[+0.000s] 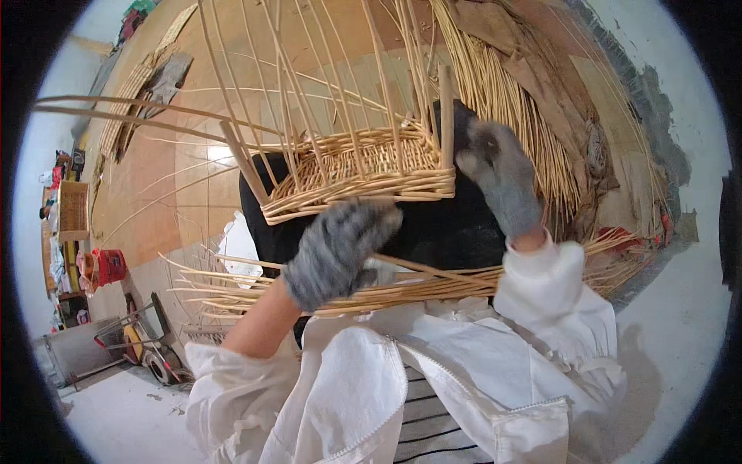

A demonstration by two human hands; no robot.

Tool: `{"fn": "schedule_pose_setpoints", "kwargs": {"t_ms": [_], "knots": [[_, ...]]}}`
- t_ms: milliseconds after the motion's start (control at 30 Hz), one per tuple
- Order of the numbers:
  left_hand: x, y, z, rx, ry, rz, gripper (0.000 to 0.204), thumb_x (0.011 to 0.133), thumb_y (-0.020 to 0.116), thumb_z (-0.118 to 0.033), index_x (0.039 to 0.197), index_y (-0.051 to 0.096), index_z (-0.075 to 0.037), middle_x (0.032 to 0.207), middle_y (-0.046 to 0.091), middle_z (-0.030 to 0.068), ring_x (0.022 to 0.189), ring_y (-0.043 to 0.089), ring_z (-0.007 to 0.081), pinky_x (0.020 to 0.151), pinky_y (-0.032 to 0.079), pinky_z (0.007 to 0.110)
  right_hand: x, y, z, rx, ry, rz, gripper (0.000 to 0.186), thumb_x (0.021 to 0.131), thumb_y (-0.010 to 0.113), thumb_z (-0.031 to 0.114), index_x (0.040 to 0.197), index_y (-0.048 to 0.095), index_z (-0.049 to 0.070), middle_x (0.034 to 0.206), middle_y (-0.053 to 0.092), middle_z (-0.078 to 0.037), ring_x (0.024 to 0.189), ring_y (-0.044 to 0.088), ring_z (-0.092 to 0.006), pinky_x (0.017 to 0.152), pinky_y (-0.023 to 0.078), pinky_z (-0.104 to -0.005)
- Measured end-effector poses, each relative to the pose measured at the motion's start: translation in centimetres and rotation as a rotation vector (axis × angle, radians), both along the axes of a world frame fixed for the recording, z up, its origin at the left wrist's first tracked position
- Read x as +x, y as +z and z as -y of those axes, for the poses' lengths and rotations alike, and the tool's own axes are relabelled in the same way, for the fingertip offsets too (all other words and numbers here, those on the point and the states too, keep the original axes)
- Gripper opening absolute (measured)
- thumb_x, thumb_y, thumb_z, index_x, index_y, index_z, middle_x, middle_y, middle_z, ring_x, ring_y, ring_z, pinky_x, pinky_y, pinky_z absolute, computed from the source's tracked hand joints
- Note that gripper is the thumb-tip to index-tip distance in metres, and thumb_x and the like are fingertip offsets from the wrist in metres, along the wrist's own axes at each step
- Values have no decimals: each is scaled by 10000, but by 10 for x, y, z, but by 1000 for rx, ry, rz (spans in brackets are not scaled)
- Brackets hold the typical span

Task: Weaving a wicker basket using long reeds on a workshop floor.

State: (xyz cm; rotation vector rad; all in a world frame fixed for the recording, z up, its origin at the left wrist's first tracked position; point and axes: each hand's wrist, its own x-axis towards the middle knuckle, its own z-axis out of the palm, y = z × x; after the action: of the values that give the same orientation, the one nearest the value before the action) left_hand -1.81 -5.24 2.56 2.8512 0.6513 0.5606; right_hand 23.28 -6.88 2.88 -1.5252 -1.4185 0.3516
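A half-woven wicker basket [363,166] rests on a black surface [456,232] in front of me, its long upright stakes rising from the weave. My left hand [340,247], in a grey glove and a little blurred, is closed at the front edge of the basket; whatever its fingers grip is hidden. Beside the right corner post [447,116], my right hand [502,174], also gloved in grey, has its fingers bent inward. I cannot make out what is in them. A second thick post [241,155] leans outward at the left corner.
Loose willow rods [433,292] lie across in front of my body. A large bundle of rods [495,85] is at the far right, with brown cloth [541,69] beside it. At left are a red basket [110,265] and a wheeled machine [151,352].
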Motion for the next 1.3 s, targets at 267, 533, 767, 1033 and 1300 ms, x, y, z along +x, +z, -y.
{"fn": "schedule_pose_setpoints", "kwargs": {"t_ms": [267, 533, 767, 1033, 1300], "knots": [[-104, -23, 31, 59, 39, -356, 254, 774, 518, -233, 1006, 600, -168, 878, 573, -15, 755, 558, 166, 659, 439, 329, -28, -52, 114, -337, 638, 395, 348, 674, 683, 267, 939, 620, 50, 864, 589, -121, 814, 563, -300, 736, 466, -390], [-224, 28, 38, 369, 301, -343, 359, 713, 571, -176, 1070, 603, -188, 978, 571, 7, 859, 548, 181, 773, 432, 354, -85, -39, 105, -617, 845, 686, 362, 738, 617, 313, 983, 615, 46, 879, 580, -139, 829, 559, -292, 746, 461, -393], [-237, -6, 103, -329, 475, -451, 223, 771, 610, -246, 968, 631, -145, 868, 630, 68, 814, 604, 253, 720, 476, 374, -114, -57, 111, -497, 772, 492, 270, 866, 507, 248, 1087, 600, 124, 1059, 554, -181, 941, 548, -306, 828, 448, -399], [-281, -29, 65, -110, 763, -314, 217, 758, 630, -243, 941, 639, -126, 922, 623, 74, 858, 587, 272, 767, 474, 382, -122, -48, 117, -495, 867, 402, 306, 862, 500, 130, 1158, 572, 160, 1151, 525, -200, 1003, 535, -357, 868, 438, -420], [-285, -62, 101, 323, 1607, -112, 733, 635, 749, -340, 1215, 442, -14, 1166, 506, 192, 1097, 481, 294, 974, 333, 405, -138, -39, 99, -548, 840, 182, 339, 796, 572, 91, 1135, 570, 74, 1065, 559, -172, 965, 553, -324, 823, 468, -387]]}}
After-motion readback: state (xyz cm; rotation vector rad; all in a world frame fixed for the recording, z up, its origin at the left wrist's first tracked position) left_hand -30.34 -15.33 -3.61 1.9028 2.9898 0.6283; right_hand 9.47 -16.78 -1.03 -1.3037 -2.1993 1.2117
